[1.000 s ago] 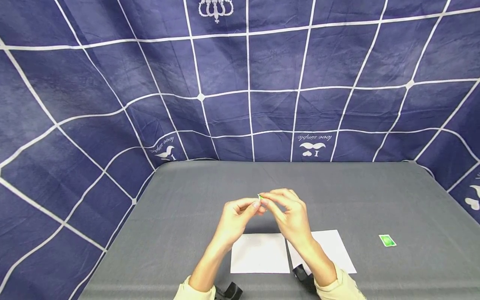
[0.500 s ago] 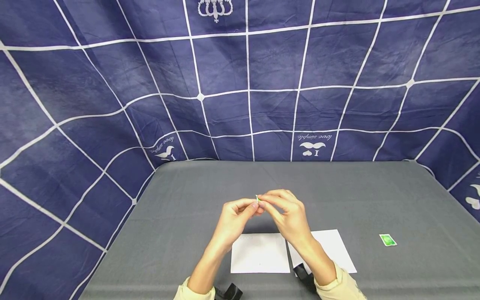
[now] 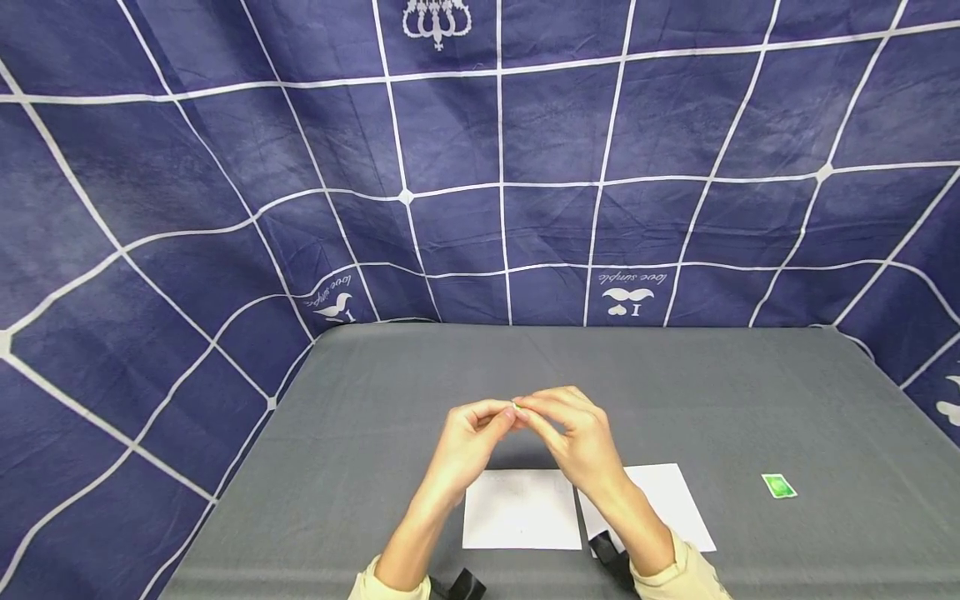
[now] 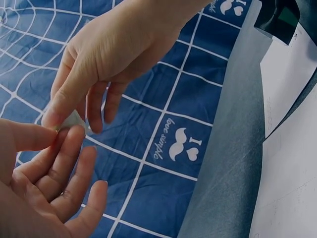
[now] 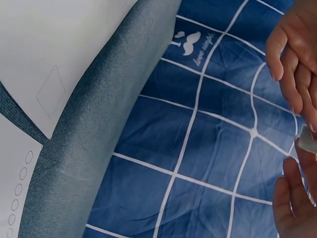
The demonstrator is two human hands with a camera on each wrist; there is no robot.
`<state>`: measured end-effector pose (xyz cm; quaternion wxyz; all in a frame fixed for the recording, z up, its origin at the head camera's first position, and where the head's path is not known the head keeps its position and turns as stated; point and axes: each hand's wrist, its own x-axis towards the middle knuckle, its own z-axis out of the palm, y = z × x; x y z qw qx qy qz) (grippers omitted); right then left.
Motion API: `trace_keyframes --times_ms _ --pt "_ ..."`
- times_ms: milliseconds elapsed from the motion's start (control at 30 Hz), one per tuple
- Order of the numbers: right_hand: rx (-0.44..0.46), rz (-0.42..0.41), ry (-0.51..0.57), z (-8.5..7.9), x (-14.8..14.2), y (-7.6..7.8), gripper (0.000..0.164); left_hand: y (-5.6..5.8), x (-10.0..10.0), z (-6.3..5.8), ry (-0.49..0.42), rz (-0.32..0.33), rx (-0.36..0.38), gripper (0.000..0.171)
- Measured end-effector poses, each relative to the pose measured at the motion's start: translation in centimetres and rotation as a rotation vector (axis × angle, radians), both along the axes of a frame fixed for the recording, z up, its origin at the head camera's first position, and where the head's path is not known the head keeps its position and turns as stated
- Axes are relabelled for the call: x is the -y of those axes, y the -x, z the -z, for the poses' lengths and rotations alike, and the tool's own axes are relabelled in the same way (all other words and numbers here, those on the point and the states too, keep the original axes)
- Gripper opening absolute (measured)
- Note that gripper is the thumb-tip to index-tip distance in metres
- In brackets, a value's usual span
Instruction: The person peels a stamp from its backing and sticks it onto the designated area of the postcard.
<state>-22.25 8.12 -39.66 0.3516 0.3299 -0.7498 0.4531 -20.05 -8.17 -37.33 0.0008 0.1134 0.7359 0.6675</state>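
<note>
My left hand (image 3: 467,446) and my right hand (image 3: 583,437) meet above the table, fingertips together. Between them is a small white-and-green stamp (image 3: 517,406), mostly covered by the fingers. In the left wrist view, the thumb and forefinger of my left hand (image 4: 44,173) pinch one edge of the stamp (image 4: 74,120). My right hand (image 4: 111,47) comes from above and pinches it too. The right wrist view shows the stamp's (image 5: 308,140) pale side at the picture edge. Another green stamp (image 3: 779,486) with a white border lies on the table at the right.
Two white envelope-like papers (image 3: 521,510) (image 3: 667,504) lie side by side under my forearms. Printed outlines, a rectangle and a row of circles, show on them in the right wrist view. The grey table (image 3: 360,467) ends at a blue checked curtain (image 3: 555,225).
The stamp between my fingertips has turned, and less of its green face shows. Both hands stay nearly in place. The head view has shifted slightly.
</note>
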Motion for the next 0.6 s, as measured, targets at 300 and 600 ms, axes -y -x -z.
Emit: trace_keyframes --times_ms 300,600 --pt "-0.080 0.052 -0.070 0.00 0.16 -0.44 0.015 -0.21 0.15 0.09 0.003 -0.005 -0.039 0.018" --pt "-0.101 0.087 -0.124 -0.11 0.08 -0.45 0.024 0.01 0.06 0.28 0.050 -0.017 -0.101 0.018"
